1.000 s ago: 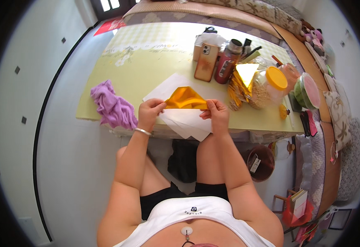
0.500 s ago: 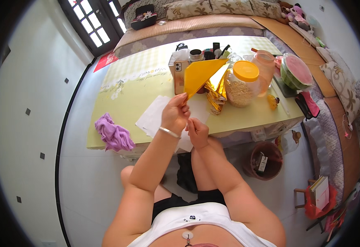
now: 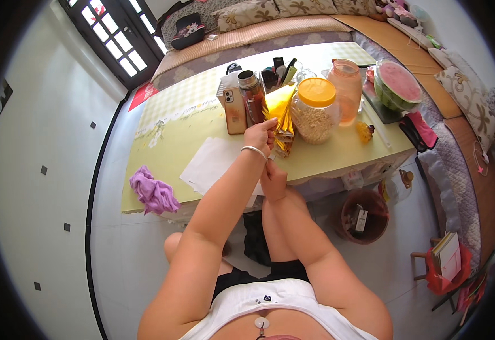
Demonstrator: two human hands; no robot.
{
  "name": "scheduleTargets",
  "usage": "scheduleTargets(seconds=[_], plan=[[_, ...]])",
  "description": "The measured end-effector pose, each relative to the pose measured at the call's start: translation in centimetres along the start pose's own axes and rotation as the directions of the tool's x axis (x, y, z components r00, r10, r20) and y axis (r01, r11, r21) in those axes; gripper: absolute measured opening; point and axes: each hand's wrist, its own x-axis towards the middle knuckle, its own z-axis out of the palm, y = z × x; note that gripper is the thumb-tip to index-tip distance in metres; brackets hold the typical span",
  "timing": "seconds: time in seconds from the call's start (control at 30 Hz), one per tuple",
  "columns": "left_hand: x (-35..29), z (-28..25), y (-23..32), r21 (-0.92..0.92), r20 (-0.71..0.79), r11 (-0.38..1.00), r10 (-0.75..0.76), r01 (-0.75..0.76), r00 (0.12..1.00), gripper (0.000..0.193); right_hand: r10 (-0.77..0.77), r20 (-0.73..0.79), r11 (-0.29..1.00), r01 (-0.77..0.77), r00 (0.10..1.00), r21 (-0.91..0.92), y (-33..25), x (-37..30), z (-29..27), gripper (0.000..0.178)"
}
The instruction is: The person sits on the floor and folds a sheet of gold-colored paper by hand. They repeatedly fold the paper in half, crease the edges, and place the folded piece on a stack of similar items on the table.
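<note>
My left hand (image 3: 260, 136), a silver bangle at its wrist, reaches over the table with its fingers closed at the near edge of a folded gold foil paper (image 3: 278, 101). That paper leans into a stack of similar folded gold papers (image 3: 284, 136). Just behind and below it, my right hand (image 3: 274, 179) is curled shut by the table's near edge; what it holds, if anything, is hidden. White paper sheets (image 3: 206, 165) lie to the left of my hands. Beside the stack stand a jar of grain with a yellow lid (image 3: 315, 113) and a dark flask (image 3: 251, 99).
A phone (image 3: 235, 110) leans on a box behind my left hand. To the right are a pink plastic jar (image 3: 346, 93) and a halved watermelon (image 3: 397, 85). A purple cloth (image 3: 154, 191) lies at the table's left corner. A bin (image 3: 365, 218) stands on the floor.
My left hand has moved right and lowered the gold paper from in front of the flask to the stack beside the grain jar. My right hand has shifted slightly.
</note>
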Motion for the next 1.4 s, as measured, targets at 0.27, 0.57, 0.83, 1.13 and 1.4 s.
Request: scheduleTargets(seconds=[0.27, 0.57, 0.83, 1.13, 1.4], plan=[[-2.4, -12.0, 1.0, 0.724, 0.131, 0.517, 0.547, -0.457, 0.827, 0.029, -0.18, 0.168, 0.913, 0.228, 0.969, -0.337, -0.9, 0.8, -0.8, 0.019], [-6.9, -24.2, -3.2, 0.834, 0.521, -0.19, 0.582, -0.518, 0.625, 0.069, -0.175, 0.388, 0.852, 0.337, 0.905, -0.4, 0.1, 1.1, -0.1, 0.031], [-6.1, -23.6, -4.7, 0.814, 0.565, -0.272, 0.58, -0.514, 0.587, 0.075, -0.117, 0.494, 0.649, 0.443, 0.862, -0.619, -1.7, -0.1, 1.4, 0.047], [-5.9, -24.4, -4.2, 0.817, 0.55, -0.209, 0.561, -0.538, 0.618, 0.087, -0.108, 0.603, 0.662, 0.51, 0.79, -0.549, -2.8, 0.8, 0.2, 0.048], [-6.1, -26.4, -1.2, 0.796, 0.556, -0.112, 0.525, -0.595, 0.645, 0.079, -0.092, 0.675, 0.685, 0.539, 0.732, -0.491, -3.8, -1.5, 2.4, 0.043]])
